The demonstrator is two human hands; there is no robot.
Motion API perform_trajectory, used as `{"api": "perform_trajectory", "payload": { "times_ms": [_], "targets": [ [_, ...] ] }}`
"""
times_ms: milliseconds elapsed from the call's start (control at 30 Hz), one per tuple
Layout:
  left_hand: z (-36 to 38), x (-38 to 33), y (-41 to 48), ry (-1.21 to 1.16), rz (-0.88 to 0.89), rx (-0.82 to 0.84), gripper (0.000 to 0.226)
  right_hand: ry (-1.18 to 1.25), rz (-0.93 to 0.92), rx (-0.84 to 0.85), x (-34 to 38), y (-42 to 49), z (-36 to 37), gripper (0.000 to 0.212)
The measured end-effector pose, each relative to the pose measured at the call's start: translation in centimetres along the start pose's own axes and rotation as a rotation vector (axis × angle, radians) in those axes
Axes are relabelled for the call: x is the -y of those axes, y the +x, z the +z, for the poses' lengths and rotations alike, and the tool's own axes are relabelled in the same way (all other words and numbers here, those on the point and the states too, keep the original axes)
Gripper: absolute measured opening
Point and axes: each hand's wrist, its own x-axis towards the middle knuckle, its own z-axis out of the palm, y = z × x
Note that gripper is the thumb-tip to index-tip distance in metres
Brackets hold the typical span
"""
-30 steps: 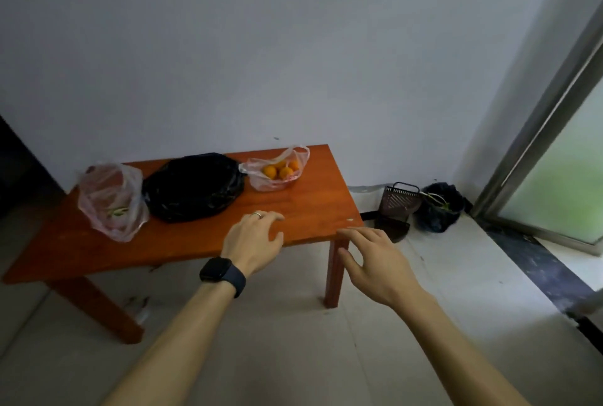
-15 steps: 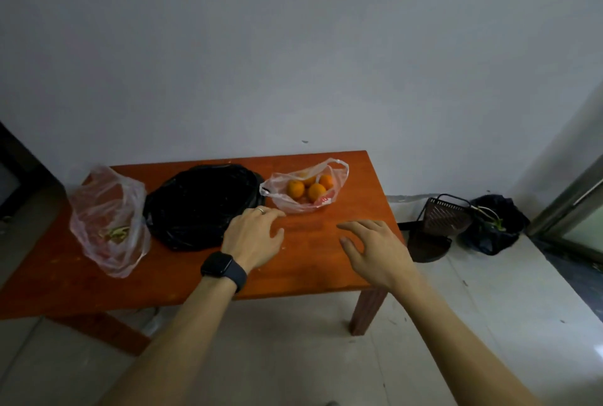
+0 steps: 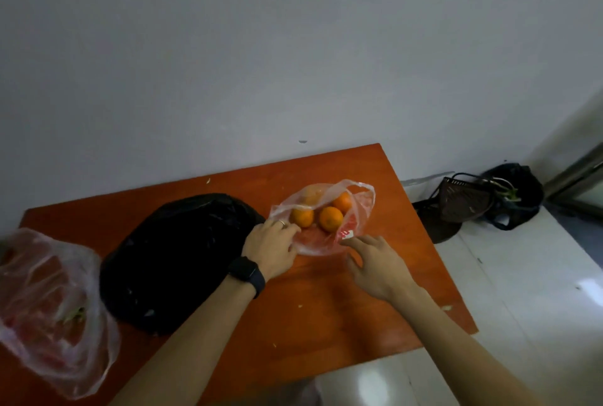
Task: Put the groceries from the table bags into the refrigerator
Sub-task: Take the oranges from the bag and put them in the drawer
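Limp, slippery orange bag [image 3: 315, 247]: left hand [image 3: 272, 247] at rim, grip unclear; right hand [image 3: 375, 262] spread; probably lifts best by gathered handles.

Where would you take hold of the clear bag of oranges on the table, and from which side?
Grip the loose handles at the open mouth of the bag, coming from above. It lies slumped, mouth gaping, with the oranges loose inside, so gathering the handles upward probably closes it and keeps them in.
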Motion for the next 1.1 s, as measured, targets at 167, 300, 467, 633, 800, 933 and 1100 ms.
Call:
{"api": "perform_trajectory", "payload": {
  "times_ms": [167, 300, 467, 633, 800, 933, 1100],
  "targets": [
    [2.7, 2.4, 8.5, 0.169, 0.268, 0.126, 0.038, -0.066, 0.064, -0.05, -0.9, 6.9, 2.3, 0.033],
    [4.4, 4.1, 13.0, 0.352, 0.442, 0.238, 0.045, -0.158, 0.095, 0.009, -2.0, 11.9, 2.7, 0.041],
    [6.0, 6.6, 17.4, 0.388, 0.417, 0.324, 0.065, -0.133, 0.208, 0.169, -2.8, 16.0, 3.4, 0.06],
    [7.9, 7.7, 19.9, 0.377, 0.432, 0.36, 0.083, -0.217, 0.309, 0.298, -2.6, 18.1, 5.2, 0.081],
    [8.6, 8.2, 20.6, 0.245, 0.426, 0.325, 0.077, -0.265, 0.366, 0.25, -1.9, 18.3, 7.0, 0.081],
    [7.1, 8.6, 20.2, 0.104, 0.384, 0.325, 0.078, -0.09, 0.361, 0.174, -2.2, 17.5, 6.5, 0.074],
    [3.9, 8.2, 18.8, -0.095, 0.27, 0.28, 0.067, 0.109, 0.362, -0.013, -3.5, 13.6, 4.5, 0.049]
  ]
}}
